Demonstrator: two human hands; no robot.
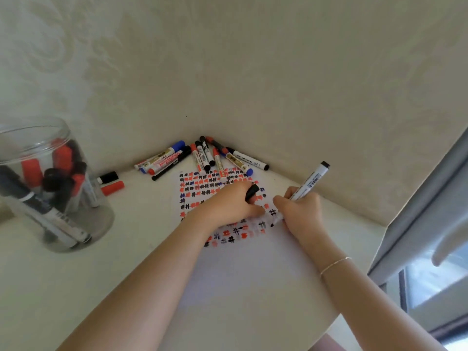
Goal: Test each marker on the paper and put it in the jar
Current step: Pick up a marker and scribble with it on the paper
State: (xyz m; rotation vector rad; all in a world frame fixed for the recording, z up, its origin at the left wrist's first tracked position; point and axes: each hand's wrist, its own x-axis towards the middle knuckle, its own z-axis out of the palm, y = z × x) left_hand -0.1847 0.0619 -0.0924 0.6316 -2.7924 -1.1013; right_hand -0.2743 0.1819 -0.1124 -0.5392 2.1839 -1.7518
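While the right hand (300, 211) pinches the marker (307, 183), its long axis toward 1 o'clock, the jar (54, 183) lies at 9 o'clock, nearer the left hand (231, 203), closed round the cap (252, 191).

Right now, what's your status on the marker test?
Right hand writing with black marker on paper. Left hand holds its cap. Jar part-filled, far left. Untested pile in corner.
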